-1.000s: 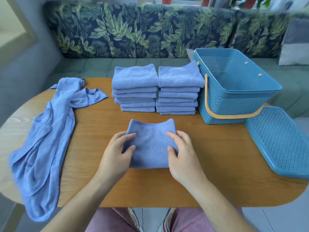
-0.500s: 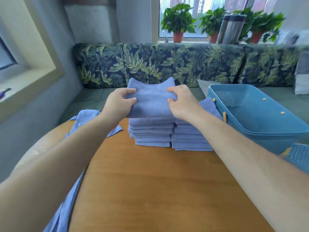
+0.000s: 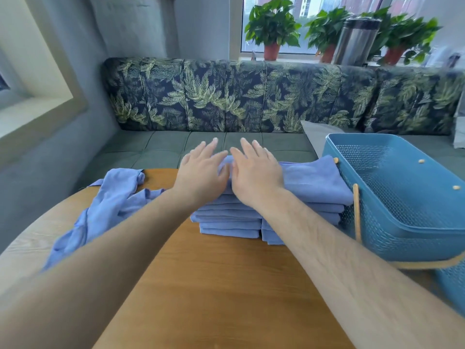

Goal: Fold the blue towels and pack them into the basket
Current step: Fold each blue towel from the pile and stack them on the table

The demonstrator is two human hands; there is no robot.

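Observation:
Two stacks of folded blue towels stand side by side on the wooden table (image 3: 226, 285). My left hand (image 3: 201, 172) and my right hand (image 3: 254, 172) lie flat, fingers straight, on top of the left stack (image 3: 229, 220), hiding its top towel. The right stack (image 3: 314, 182) sits against the blue basket (image 3: 407, 222), which stands open on the right with a tan handle. Unfolded blue towels (image 3: 110, 205) lie in a heap at the table's left edge.
A green bench with leaf-print cushions (image 3: 226, 96) runs behind the table. Potted plants (image 3: 273, 28) and a steel canister (image 3: 354, 41) stand on the windowsill. The basket's blue lid (image 3: 453, 285) shows at the right edge.
Both hands lifted the folded towel from the table's middle, carried it onto the left stack, let go of it, and now press flat on top. The camera tilted up.

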